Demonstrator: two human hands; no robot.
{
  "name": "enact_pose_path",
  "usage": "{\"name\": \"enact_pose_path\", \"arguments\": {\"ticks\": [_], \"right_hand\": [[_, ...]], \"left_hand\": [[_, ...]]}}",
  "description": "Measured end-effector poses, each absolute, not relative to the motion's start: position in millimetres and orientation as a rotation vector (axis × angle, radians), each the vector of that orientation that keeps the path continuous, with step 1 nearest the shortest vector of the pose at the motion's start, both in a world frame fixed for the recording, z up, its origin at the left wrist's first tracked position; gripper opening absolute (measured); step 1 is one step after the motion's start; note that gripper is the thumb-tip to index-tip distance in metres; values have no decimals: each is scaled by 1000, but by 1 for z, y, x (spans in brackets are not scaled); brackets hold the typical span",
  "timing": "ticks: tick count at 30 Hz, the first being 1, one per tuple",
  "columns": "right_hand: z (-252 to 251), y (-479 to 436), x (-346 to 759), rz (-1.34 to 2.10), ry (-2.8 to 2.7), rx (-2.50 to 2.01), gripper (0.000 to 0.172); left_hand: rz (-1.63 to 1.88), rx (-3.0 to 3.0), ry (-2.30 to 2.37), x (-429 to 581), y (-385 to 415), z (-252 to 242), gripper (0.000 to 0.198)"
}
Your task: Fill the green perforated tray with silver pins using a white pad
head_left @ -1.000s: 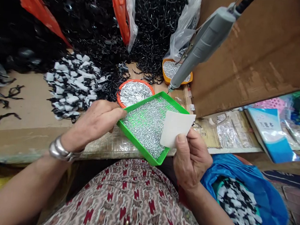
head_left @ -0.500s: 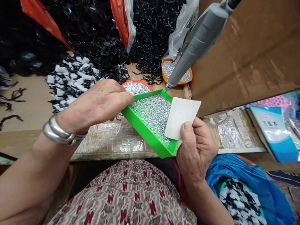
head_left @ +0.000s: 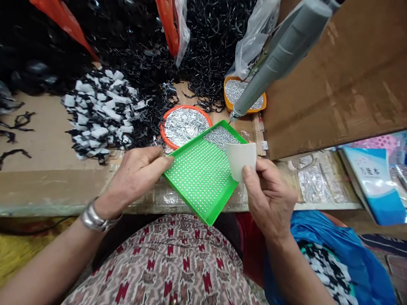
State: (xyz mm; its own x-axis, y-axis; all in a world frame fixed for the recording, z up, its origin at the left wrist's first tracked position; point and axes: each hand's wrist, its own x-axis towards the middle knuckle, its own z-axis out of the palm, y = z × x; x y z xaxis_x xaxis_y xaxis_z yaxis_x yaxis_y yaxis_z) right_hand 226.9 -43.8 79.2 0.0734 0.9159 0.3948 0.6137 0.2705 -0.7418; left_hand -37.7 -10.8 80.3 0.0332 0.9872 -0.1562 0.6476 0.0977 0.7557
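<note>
My left hand point(head_left: 138, 176) grips the left corner of a green tray point(head_left: 192, 206), thumb over the rim. Rows of small pale dots, probably holes or seated screws, cover the tray's floor. Loose silvery screws point(head_left: 221, 136) lie heaped in its far corner. Between thumb and fingers, my right hand point(head_left: 269, 196) pinches a white card point(head_left: 241, 161), slightly bent, its lower edge inside the tray by the right wall. Just beyond the far corner hangs a grey electric screwdriver point(head_left: 274, 65), bit pointing down.
Behind the tray stand a red bowl of flat metal pieces point(head_left: 186, 125) and an orange bowl point(head_left: 262, 105) of screws. Black-and-white parts point(head_left: 102, 112) are piled at left, black parts behind. A cardboard panel point(head_left: 345, 77) borders the right; a blue bag point(head_left: 370, 276) sits below.
The screws that covered the tray's floor have gathered in its far corner, baring the dotted floor. The tray has turned flatter to view, and my left hand has moved down and left.
</note>
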Motion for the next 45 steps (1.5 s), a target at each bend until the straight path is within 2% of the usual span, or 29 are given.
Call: {"name": "enact_pose_path", "arguments": {"ticks": [7, 11, 18, 30, 36, 42, 45], "right_hand": [[58, -21, 233, 404, -1932, -1433, 14], [52, -27, 215, 413, -2064, -1367, 20], [55, -37, 195, 653, -2171, -1331, 22], [44, 47, 244, 330, -2137, -1589, 24], [51, 39, 240, 245, -2087, -1615, 25], [55, 20, 226, 452, -2078, -1606, 22], [46, 27, 227, 305, -2035, -1702, 22]], "left_hand": [[679, 1578, 1606, -45, -30, 43, 35], [707, 1550, 1585, -43, -35, 41, 32], [700, 1509, 1549, -33, -55, 48, 33], [705, 1464, 1471, -23, -76, 49, 32], [706, 1460, 1465, -23, -76, 47, 32], [715, 1434, 1459, -23, -75, 46, 31], [710, 1416, 1452, -24, -77, 45, 30]]}}
